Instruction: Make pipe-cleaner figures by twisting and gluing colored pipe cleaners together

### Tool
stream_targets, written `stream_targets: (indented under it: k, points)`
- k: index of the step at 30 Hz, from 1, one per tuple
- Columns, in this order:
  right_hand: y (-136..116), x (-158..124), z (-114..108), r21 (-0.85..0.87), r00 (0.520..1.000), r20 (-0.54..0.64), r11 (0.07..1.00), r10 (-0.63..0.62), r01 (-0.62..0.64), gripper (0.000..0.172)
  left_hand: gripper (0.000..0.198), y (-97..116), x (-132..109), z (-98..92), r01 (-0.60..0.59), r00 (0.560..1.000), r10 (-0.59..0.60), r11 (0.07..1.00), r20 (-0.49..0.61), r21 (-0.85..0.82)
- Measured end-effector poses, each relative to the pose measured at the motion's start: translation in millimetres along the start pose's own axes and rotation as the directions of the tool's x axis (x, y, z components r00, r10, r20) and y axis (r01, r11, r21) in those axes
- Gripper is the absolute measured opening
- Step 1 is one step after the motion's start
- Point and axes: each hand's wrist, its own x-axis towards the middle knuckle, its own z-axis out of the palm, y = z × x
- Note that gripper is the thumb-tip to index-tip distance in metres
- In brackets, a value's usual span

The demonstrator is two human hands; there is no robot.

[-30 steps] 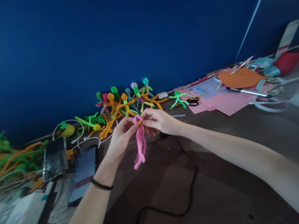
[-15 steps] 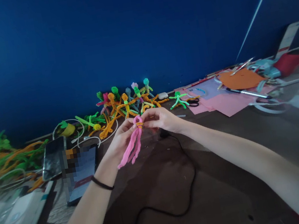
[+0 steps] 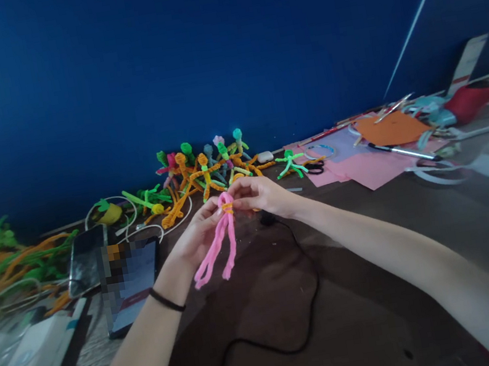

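Observation:
Both hands hold a bundle of bent pink pipe cleaners (image 3: pixel 221 242) above the dark table, its loose ends hanging down. An orange pipe cleaner (image 3: pixel 228 208) is wound round the bundle just below its looped top. My left hand (image 3: pixel 199 231) pinches the bundle from the left. From the right, my right hand (image 3: pixel 261 196) has its thumb and fingers closed at the orange winding. Just behind the hands stand several pipe-cleaner figures (image 3: pixel 205 174) in orange, green, pink and blue.
Loose orange and green pipe cleaners (image 3: pixel 18 258) lie at left, beside a phone (image 3: pixel 88 259) and a tablet (image 3: pixel 137 282). A black cable (image 3: pixel 314 302) crosses the table (image 3: pixel 364 313). Pink paper (image 3: pixel 368 168), a pen (image 3: pixel 408 152) and black-handled scissors (image 3: pixel 315 166) lie at right.
The pink bundle has turned so its loose ends hang lower and further apart, and its looped top faces me more. Both hands stay closed on it in nearly the same place.

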Motion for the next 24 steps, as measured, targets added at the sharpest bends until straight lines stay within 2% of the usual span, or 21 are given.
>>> stream_targets:
  k: [5, 10, 12, 14, 16, 18, 21, 24]
  points:
    - [0.9, -0.5, 3.2, 0.032, 1.0, -0.02, 1.0, 0.001, 0.0, 0.024, 0.017, 0.1, 0.3, -1.6, -0.002, 1.0, 0.002, 1.0, 0.0, -0.009]
    - [-1.2, -1.8, 3.9, -0.026, 1.0, 0.006, 1.0, -0.012, 0.012, 0.015, 0.02, 1.6, 1.8, -4.0, 0.013, 1.0, -0.014, 0.999, 0.008, 0.051]
    - [-0.9, -1.7, 3.0, -0.062, 1.0, -0.004, 0.998, -0.002, 0.002, 0.014, 0.02, 5.9, 2.9, -7.0, -0.009, 1.0, 0.008, 0.994, 0.012, 0.113]
    - [0.4, -0.9, 2.3, -0.092, 0.999, -0.03, 0.996, 0.016, -0.018, 0.015, 0.019, 11.8, 3.9, -10.9, -0.077, 0.997, 0.081, 0.977, -0.011, 0.2]
    - [1.9, 0.0, 2.1, -0.116, 0.998, -0.059, 0.993, 0.031, -0.038, 0.015, 0.017, 17.6, 4.2, -13.5, -0.158, 0.981, 0.184, 0.941, -0.06, 0.299]
    - [2.7, 0.5, 2.6, -0.138, 0.996, -0.075, 0.989, 0.046, -0.056, 0.014, 0.016, 21.9, 3.2, -12.9, -0.187, 0.97, 0.235, 0.889, -0.065, 0.417]
    - [1.9, 0.0, 4.3, -0.161, 0.996, -0.073, 0.985, 0.057, -0.068, 0.013, 0.02, 24.6, 0.6, -7.2, -0.171, 0.974, 0.226, 0.79, -0.021, 0.589]
    - [0.5, -1.1, 6.8, -0.186, 0.996, -0.077, 0.98, 0.053, -0.066, 0.013, 0.022, 24.3, -0.7, -2.6, -0.17, 0.977, 0.21, 0.717, 0.022, 0.676]
